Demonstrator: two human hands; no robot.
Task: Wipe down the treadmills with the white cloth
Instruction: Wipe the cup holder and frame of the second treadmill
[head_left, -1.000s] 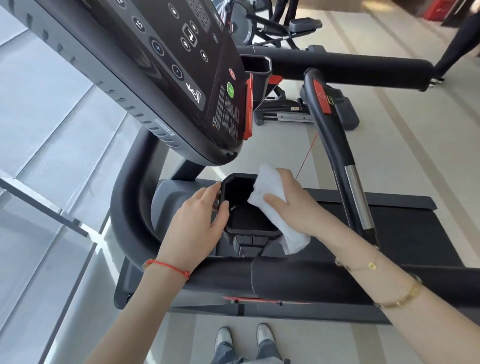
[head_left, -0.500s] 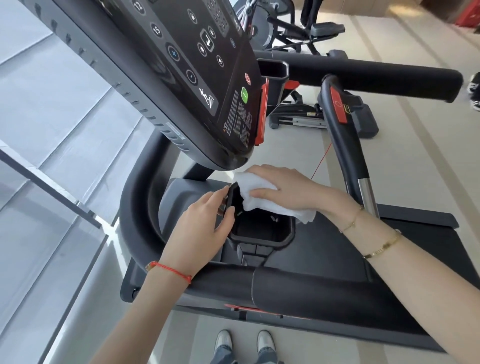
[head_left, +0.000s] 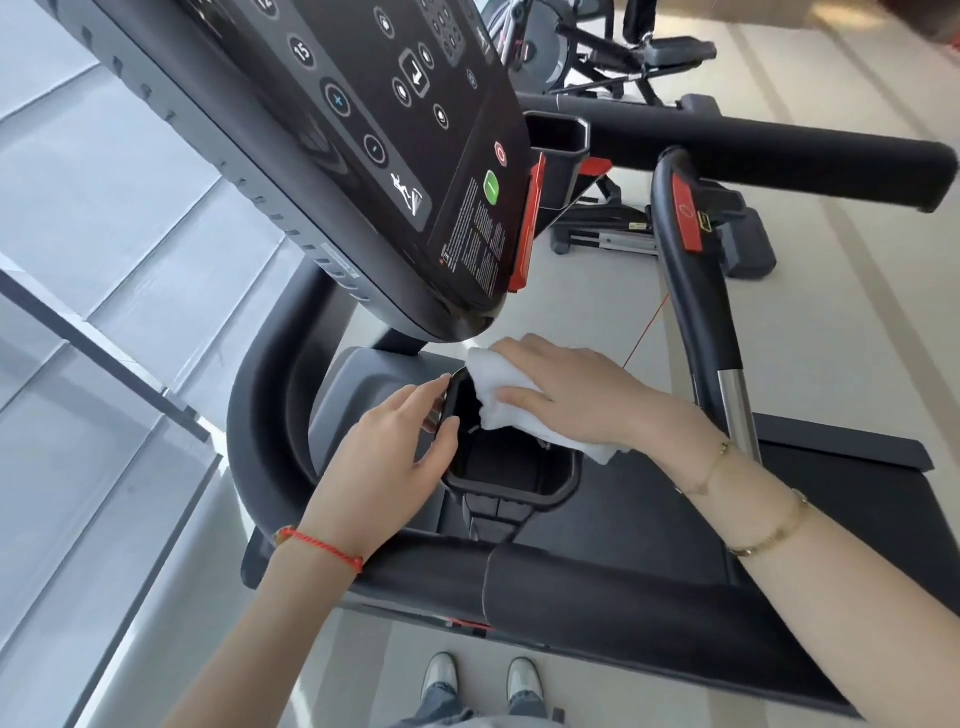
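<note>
A gym is showing here. A treadmill (head_left: 597, 597) with a button console (head_left: 395, 156) is standing on pale flooring, and an exercise bike (head_left: 597, 47) is sitting behind it beside big windows (head_left: 78, 260).
</note>
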